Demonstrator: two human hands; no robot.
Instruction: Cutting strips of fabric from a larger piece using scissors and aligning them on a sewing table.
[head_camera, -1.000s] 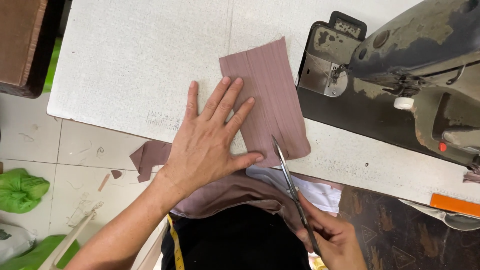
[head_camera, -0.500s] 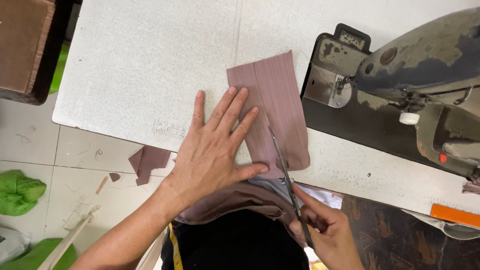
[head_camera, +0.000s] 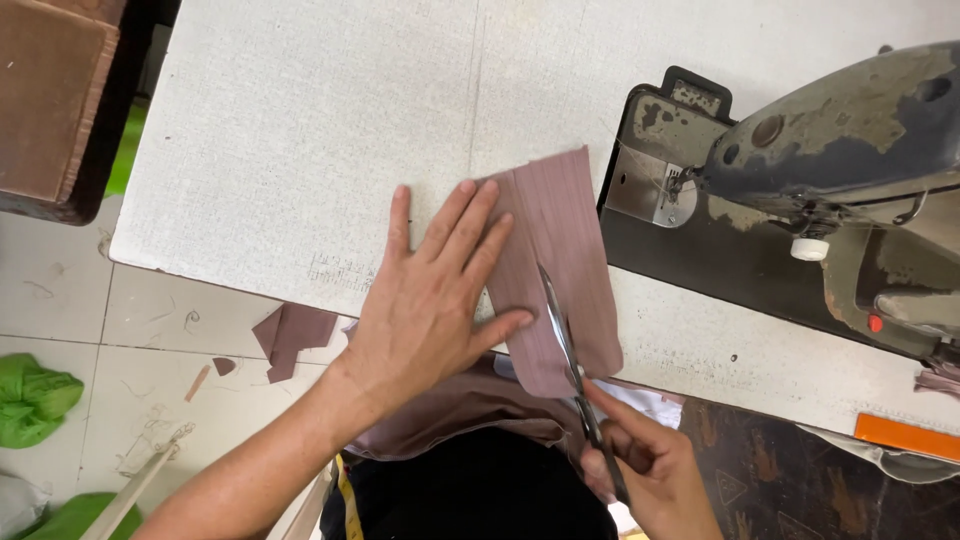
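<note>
Mauve cloth piece (head_camera: 560, 265) at the surface's (head_camera: 300, 150) near edge: our left hand (head_camera: 430, 300) presses flat, fingers wide; our right hand (head_camera: 650, 470) grips scissors (head_camera: 565, 345) mid-cut, needing a steady, straight line.

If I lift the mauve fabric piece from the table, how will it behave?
The mauve fabric piece is probably floppy: it lies thin and flat under the left hand. It likely slides easily, since that hand pins it while the right hand works the scissors. It looks light.
</note>
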